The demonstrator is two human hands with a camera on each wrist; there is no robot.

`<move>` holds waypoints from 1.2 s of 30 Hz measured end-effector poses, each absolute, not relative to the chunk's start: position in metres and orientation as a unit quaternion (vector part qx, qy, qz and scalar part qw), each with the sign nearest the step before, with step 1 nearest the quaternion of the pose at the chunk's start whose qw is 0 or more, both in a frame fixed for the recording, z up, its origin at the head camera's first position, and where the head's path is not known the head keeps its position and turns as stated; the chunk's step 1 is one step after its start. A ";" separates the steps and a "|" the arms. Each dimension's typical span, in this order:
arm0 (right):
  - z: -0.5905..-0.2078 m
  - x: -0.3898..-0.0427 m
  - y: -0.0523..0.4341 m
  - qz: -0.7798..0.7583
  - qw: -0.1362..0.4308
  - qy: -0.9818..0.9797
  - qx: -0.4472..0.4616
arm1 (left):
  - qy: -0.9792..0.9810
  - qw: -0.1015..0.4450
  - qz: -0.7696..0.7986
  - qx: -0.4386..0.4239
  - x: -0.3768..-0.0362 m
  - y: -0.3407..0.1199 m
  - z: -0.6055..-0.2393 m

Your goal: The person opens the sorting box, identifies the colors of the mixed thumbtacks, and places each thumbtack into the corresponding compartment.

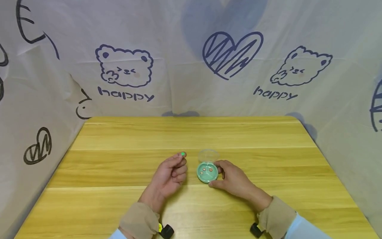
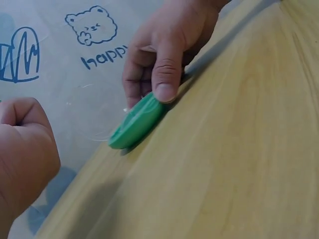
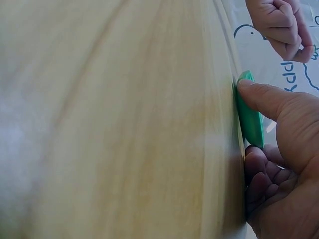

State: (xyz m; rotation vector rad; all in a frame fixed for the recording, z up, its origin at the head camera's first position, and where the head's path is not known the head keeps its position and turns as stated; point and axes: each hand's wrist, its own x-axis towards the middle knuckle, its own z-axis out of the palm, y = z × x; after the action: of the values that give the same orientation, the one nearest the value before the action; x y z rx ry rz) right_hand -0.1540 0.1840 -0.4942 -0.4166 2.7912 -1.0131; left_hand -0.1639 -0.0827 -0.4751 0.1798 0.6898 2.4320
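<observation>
A small round green case [image 1: 207,179] lies on the table with its clear hinged lid [image 1: 208,155] raised at the back. Three tiny round pinkish pieces [image 1: 211,169] are inside; their kind is too small to tell. My right hand [image 1: 234,179] grips the case's right side between thumb and fingers. To the left of the case, my left hand [image 1: 170,174] is raised, pinching a tiny bright green piece [image 1: 183,154] between thumb and forefinger, the other fingers curled. In the left wrist view the case [image 2: 137,124] appears edge-on under the right thumb.
The wooden table [image 1: 119,139] stretches out around both hands. A white cloth [image 1: 179,76] printed with bears, hearts and "happy" hangs behind it and along the sides. Each wrist carries a small black camera [image 1: 167,231] on a tan cuff.
</observation>
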 end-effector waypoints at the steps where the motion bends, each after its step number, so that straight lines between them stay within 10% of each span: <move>1: -0.494 -0.154 0.184 -0.337 0.071 0.928 -0.138 | 0.242 0.303 0.918 0.081 -0.164 -0.083 -0.477; 36: -0.496 -0.155 0.185 -0.332 0.069 0.930 -0.142 | 0.159 0.349 0.899 0.213 -0.160 -0.078 -0.490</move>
State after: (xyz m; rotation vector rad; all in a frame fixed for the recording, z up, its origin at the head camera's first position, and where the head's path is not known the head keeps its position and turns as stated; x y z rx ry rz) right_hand -0.1555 0.1850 -0.4961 -0.4287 2.7992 -1.0007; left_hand -0.1600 -0.0778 -0.4899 0.5508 0.4111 2.3302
